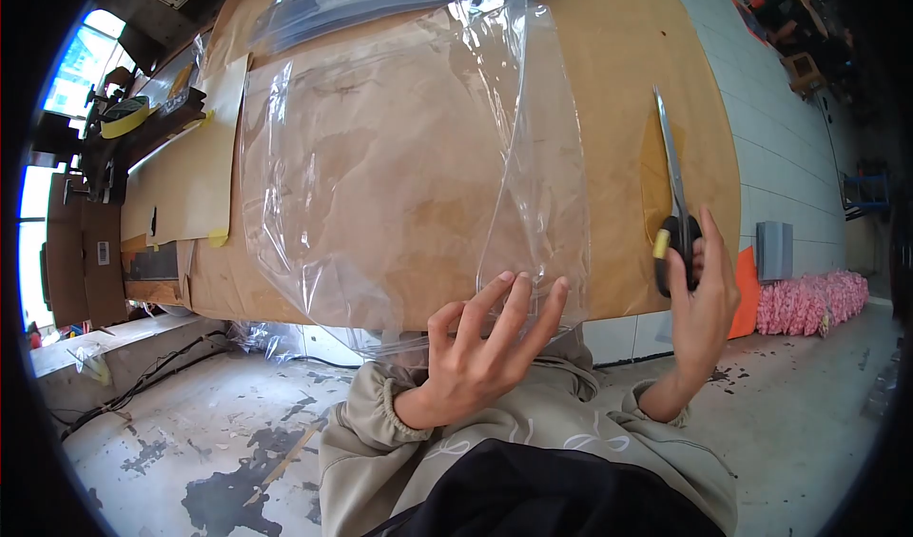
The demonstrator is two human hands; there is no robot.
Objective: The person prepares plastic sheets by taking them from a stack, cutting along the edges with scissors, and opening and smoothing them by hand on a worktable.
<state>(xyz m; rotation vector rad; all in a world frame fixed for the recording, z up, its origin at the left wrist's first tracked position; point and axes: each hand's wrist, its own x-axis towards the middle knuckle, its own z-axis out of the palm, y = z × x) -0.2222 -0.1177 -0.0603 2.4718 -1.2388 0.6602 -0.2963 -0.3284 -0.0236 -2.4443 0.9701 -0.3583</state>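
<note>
On the broad brown work table (623, 38), the flat clear plastic sheet (380, 175) lies left of the long black-handled metal scissors (677, 195).

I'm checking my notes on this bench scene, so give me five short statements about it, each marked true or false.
1. The left hand is at the near edge of the clear plastic. True.
2. The scissors lie on top of the plastic. False: they are to its right.
3. The right hand is at the scissors' handles. True.
4. The blades point toward the person. False: they point away.
5. The pink bundle sits on the table. False: it is off the table, to the right.
</note>
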